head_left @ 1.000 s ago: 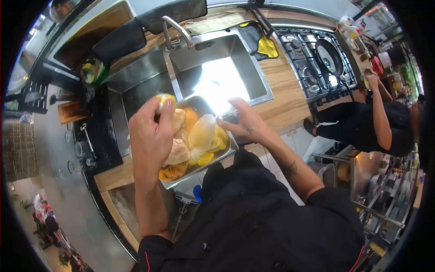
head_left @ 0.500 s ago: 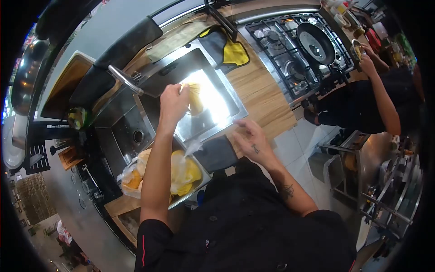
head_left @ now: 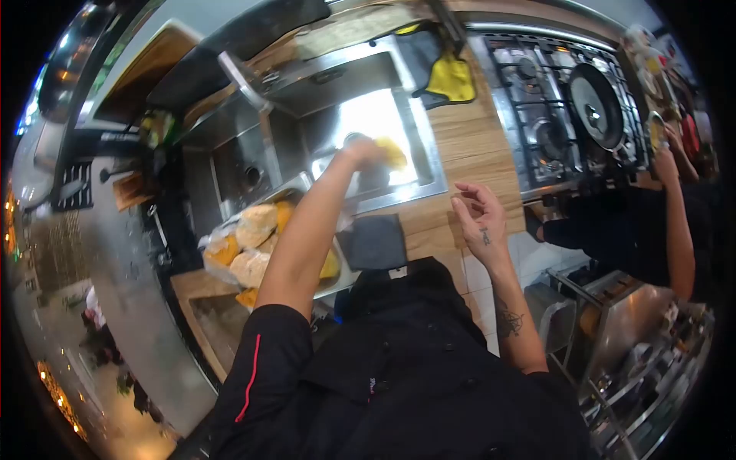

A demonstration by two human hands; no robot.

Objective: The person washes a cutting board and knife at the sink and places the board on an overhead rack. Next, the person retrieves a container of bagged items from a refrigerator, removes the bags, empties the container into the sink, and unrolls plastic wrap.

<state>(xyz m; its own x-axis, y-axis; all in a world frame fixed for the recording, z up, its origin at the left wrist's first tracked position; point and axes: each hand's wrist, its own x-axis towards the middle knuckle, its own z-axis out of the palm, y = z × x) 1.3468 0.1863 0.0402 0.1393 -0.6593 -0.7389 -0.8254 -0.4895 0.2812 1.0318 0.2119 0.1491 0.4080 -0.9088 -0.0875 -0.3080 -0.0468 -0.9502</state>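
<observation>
My left hand [head_left: 366, 153] reaches over the right basin of the steel sink [head_left: 422, 138], blurred by motion, closed on a yellow item [head_left: 392, 155] that is too smeared to make out. Near the front edge of the wooden counter [head_left: 479, 146] is my right hand [head_left: 481, 218], empty, its fingers loosely bent and apart. Left of the basin, a metal tray [head_left: 345, 268] holds plastic bags of pale and orange-yellow food [head_left: 257, 225]. My left forearm covers part of the tray.
A tap [head_left: 244, 80] stands behind the sink. A grey and yellow cloth [head_left: 451, 79] lies to its right, and a dark cloth [head_left: 376, 241] in front. Farther right are a stove [head_left: 529, 115] with a pan [head_left: 596, 107] and a co-worker's arm [head_left: 676, 215].
My left hand has moved from above the tray into the right basin with the yellow item. My right hand has drawn back from the tray to the right. The camera view has shifted.
</observation>
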